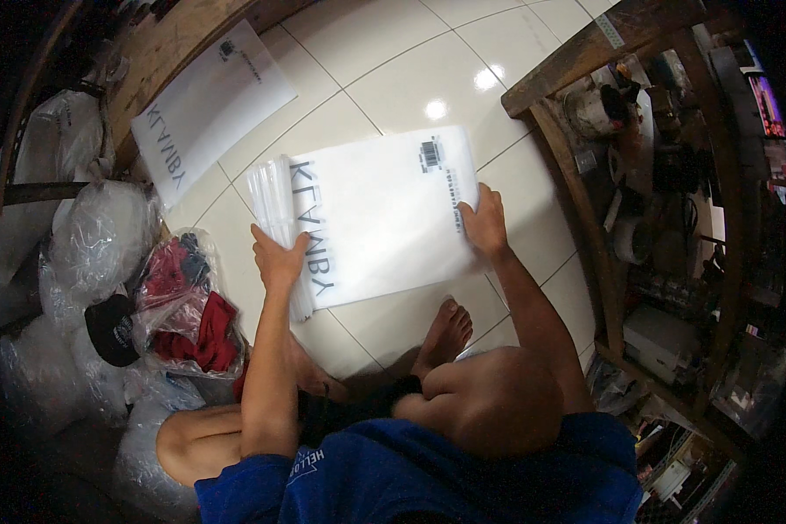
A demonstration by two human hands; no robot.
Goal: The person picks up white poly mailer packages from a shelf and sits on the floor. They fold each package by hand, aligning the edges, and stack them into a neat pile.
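Observation:
A stack of white printed plastic bags (380, 223) is held just over the tiled floor, between my two hands. Its left end has a bunched, layered clear edge, and dark lettering runs beside that edge. My left hand (279, 258) grips this layered end, thumb on top and fingers around the side. My right hand (485, 218) pinches the opposite short edge near a small barcode, thumb on top; the fingers beneath are hidden. Another white printed bag or stack of them (210, 109) lies at the upper left, against a wooden board.
Clear plastic sacks (105, 227) crowd the left side, with a bag of red cloth (196, 332) and a black cap (112, 330). Wooden shelving (576, 175) loaded with tools and boxes stands on the right. My bare foot (445, 332) rests on the tiles (393, 70).

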